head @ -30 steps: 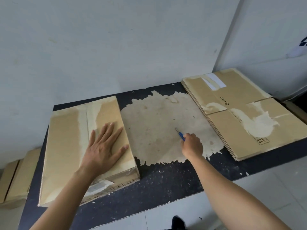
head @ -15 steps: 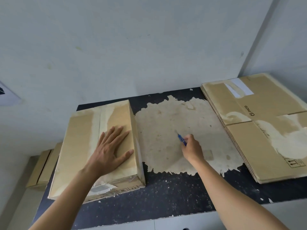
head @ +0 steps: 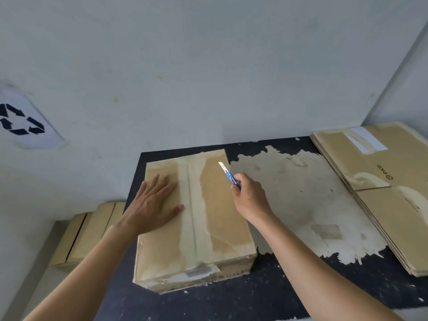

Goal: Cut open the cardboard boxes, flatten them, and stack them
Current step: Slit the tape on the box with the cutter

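A closed cardboard box (head: 217,218) with a taped centre seam lies on the dark worn table (head: 266,295). My left hand (head: 155,202) rests flat on the left half of its top, fingers straight. My right hand (head: 250,198) grips a blue utility knife (head: 229,176); its bare blade points up and left over the box's far right edge. A stack of flattened boxes (head: 379,188) lies at the table's right side.
Several more closed cardboard boxes (head: 85,230) stand lower down to the left of the table. A white wall runs behind the table, with a recycling sign (head: 23,121) on it at the left. A pale worn patch (head: 296,205) covers the table's middle.
My right hand has carried the knife left from the table's worn middle to the box's right edge. My left hand has slid to the left half of the box top. The view has swung left.
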